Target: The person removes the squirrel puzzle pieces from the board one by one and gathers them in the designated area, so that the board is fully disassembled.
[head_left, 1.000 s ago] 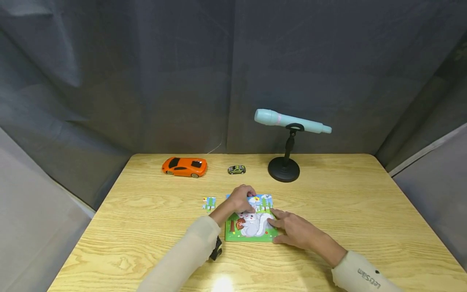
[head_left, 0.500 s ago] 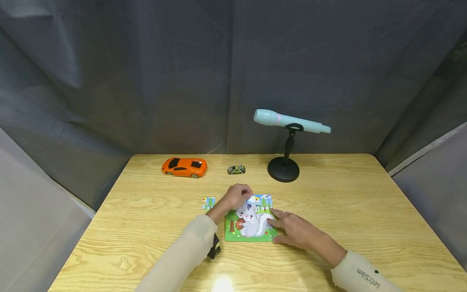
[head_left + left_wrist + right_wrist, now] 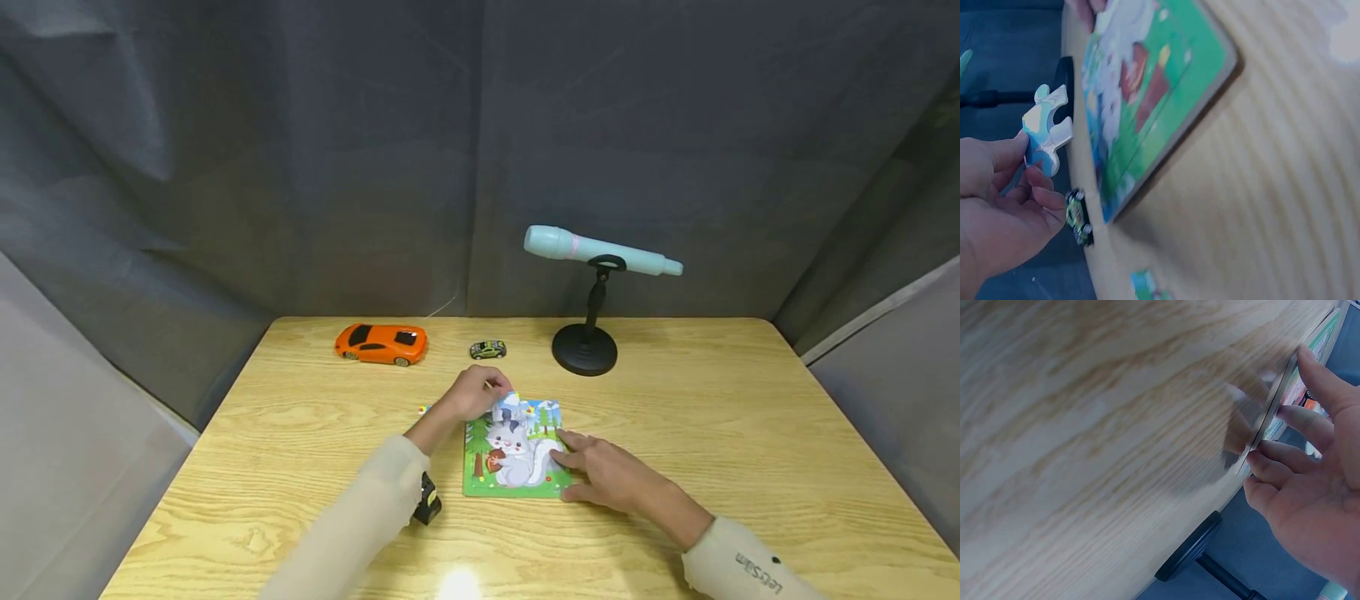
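Observation:
Between thumb and fingers, my left hand (image 3: 471, 393) pinches a jigsaw piece (image 3: 1040, 128) with blue, white and yellow print, raised off the table. Just below it lies the puzzle board (image 3: 513, 490), green-edged, with a grey squirrel holding a nut. My right hand (image 3: 609, 475) rests at the board's right edge, fingers and thumb extended and touching it, as the right wrist view also shows. Left of the board is a loose jigsaw piece (image 3: 1143, 284), mostly hidden by the left arm in the head view.
At the back of the wooden table (image 3: 712, 433) stand an orange toy car (image 3: 382, 344), a small green toy car (image 3: 488, 350) and a light-blue microphone (image 3: 600, 250) on a black stand (image 3: 585, 350). Dark cloth (image 3: 375, 167) hangs behind.
My left hand has lifted a jigsaw piece from the board's top area and moved a little left and back, its arm now covering most of the loose piece. The right hand stays put.

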Available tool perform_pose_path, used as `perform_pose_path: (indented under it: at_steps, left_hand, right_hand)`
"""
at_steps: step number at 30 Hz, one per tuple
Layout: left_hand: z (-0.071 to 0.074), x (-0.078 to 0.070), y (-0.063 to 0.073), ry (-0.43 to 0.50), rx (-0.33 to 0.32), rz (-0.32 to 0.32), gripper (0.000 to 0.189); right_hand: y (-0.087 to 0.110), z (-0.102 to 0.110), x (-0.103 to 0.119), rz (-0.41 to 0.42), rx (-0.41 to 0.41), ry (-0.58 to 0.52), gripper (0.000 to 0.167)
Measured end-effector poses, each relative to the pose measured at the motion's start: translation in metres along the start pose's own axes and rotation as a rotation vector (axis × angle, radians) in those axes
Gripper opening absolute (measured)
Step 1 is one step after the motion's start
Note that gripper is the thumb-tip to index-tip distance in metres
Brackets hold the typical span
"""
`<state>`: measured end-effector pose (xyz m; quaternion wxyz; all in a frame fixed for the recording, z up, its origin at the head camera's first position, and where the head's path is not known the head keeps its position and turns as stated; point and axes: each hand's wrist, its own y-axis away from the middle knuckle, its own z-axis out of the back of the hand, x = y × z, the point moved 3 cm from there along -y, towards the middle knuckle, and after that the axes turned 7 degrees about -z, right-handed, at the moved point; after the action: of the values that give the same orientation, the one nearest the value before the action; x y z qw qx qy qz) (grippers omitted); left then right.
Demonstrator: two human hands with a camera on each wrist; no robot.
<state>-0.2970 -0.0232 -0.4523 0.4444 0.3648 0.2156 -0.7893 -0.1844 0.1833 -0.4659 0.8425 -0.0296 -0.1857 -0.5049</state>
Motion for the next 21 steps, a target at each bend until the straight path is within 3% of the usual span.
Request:
perform_pose_path:
  at_steps: [4, 11, 21]
  left_hand:
    - [0.019, 0.008, 0.006, -0.015, -0.023, -0.010, 0.013]
    - [0.051, 0.034, 0.022, -0.046, -0.060, 0.034, 0.012]
    - [0.088, 0.068, 0.048, -0.137, -0.024, 0.113, 0.014]
  right_hand:
    - [0.000, 0.000, 0.001, 0.003, 0.001, 0.008, 0.061]
    - [-0.001, 0.000, 0.000, -0.002, -0.001, 0.021, 0.061]
    - [0.001, 0.002, -0.002, -0.001, -0.004, 0.028, 0.061]
